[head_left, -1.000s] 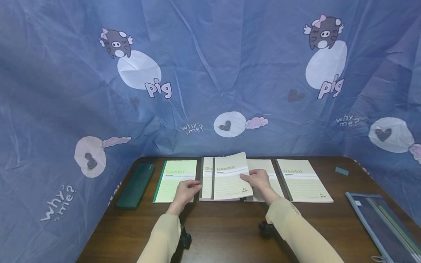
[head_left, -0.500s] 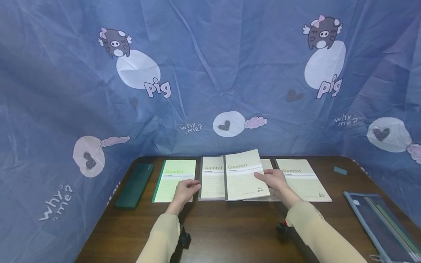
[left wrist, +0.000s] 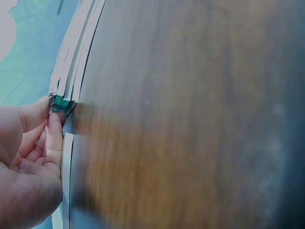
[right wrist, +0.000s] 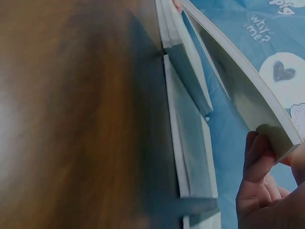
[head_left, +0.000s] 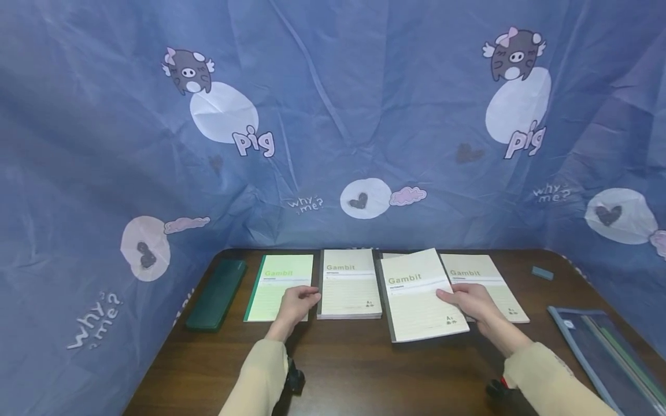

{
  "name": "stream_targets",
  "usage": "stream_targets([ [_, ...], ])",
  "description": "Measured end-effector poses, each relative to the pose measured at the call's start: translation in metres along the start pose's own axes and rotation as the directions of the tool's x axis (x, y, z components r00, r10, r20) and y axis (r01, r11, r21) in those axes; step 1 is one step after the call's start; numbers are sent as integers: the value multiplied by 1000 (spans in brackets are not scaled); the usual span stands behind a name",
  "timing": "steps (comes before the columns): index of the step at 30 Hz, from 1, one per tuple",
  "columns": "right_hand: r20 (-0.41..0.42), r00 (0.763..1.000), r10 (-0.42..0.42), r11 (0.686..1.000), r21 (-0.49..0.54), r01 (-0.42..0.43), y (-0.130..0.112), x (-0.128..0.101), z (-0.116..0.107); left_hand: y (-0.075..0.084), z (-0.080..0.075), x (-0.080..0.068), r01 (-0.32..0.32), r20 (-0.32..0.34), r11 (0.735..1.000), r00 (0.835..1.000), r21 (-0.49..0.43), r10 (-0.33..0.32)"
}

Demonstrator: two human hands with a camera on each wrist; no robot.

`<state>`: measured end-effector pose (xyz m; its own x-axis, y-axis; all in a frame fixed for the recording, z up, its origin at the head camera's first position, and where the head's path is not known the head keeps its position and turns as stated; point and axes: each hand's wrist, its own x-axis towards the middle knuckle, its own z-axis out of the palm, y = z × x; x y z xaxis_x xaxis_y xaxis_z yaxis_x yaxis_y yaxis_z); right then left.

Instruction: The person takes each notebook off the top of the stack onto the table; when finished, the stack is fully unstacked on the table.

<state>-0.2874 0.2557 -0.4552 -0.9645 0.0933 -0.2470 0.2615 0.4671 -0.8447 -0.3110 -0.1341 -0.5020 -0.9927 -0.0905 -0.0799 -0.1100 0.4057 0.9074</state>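
Note:
My right hand (head_left: 477,301) pinches a cream Gambit notebook (head_left: 424,309) by its right edge, thumb on the cover and fingers beneath. The notebook hangs tilted above the table, as the right wrist view (right wrist: 259,109) shows from below. It mostly covers another notebook lying behind it (head_left: 391,255). A stack of cream notebooks (head_left: 350,289) lies to its left. My left hand (head_left: 293,306) pinches that stack at its dark spine side; in the left wrist view the thumb is on top of the spines (left wrist: 59,102) and a finger is underneath.
A green-spined notebook (head_left: 276,294) lies left of the stack, partly behind my left hand. Beyond it is a dark green case (head_left: 215,294). On the right are another cream notebook (head_left: 486,277), a small blue eraser-like block (head_left: 543,273) and a mesh zip pouch (head_left: 598,346).
My right hand has carried the cream notebook off the stack, to the right and nearer to me. The stack's top cover now shows fully. My left hand has stayed at the spines.

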Motion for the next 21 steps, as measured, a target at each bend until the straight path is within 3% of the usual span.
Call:
stream_targets([
  [6,49,998,24,999,36,-26,20,-22,-25,2,1,-2,6,4,1000,1000,-2,-6],
  [13,41,994,96,995,34,-98,39,-41,-55,2,1,0,0,2,1000,1000,-2,0],
  [21,87,984,158,984,-92,-150,65,-60,-93,3,5,1,-5,6,1000,1000,3,5],
])
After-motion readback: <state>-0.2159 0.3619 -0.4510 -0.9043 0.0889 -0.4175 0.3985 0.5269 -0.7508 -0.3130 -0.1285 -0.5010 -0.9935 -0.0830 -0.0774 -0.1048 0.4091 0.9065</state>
